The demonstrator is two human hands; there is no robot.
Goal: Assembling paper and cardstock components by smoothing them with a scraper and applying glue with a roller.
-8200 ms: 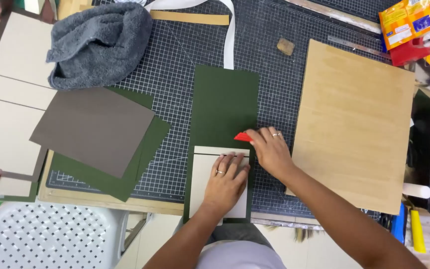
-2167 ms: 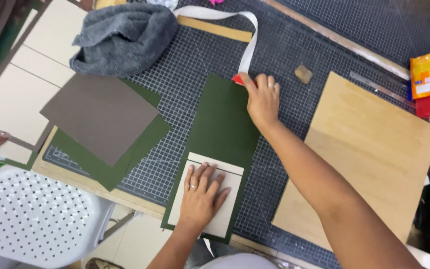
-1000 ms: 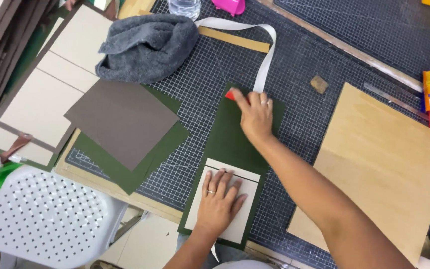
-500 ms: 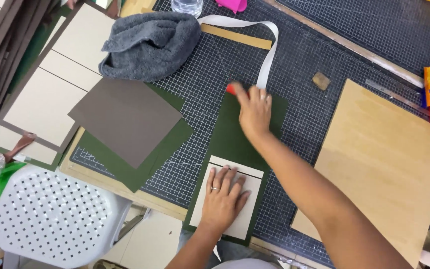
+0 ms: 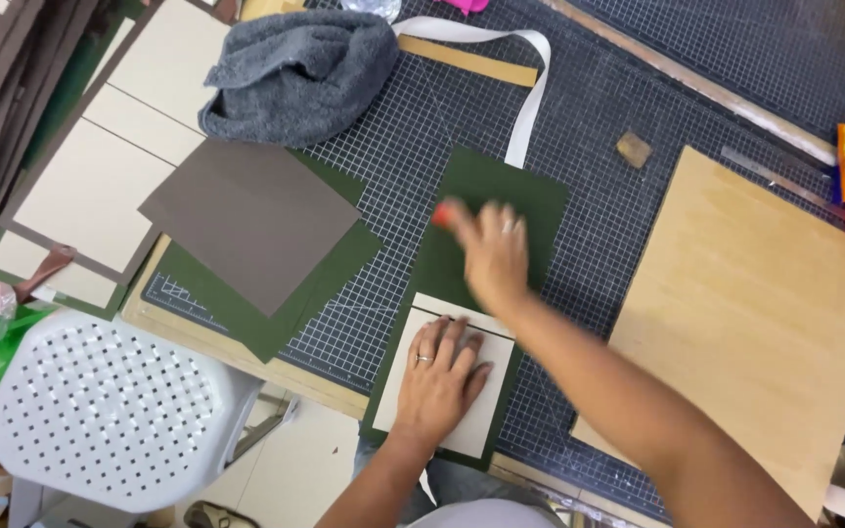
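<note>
Board [image 5: 452, 389] lies at the 6 o'clock end of the green sheet [image 5: 486, 220], your spread left hand [image 5: 439, 376] pinning it. Your right hand [image 5: 489, 256] pinches a red tool [image 5: 442, 215]; smoothing looks partly done.

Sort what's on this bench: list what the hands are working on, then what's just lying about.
In hand: left hand pressing the cream board; right hand with red tool on the green sheet.

Lying about: grey towel, brown sheet, wooden board, white ribbon.

Two bare forearms, no sleeves, a ring on each of the hands
</note>
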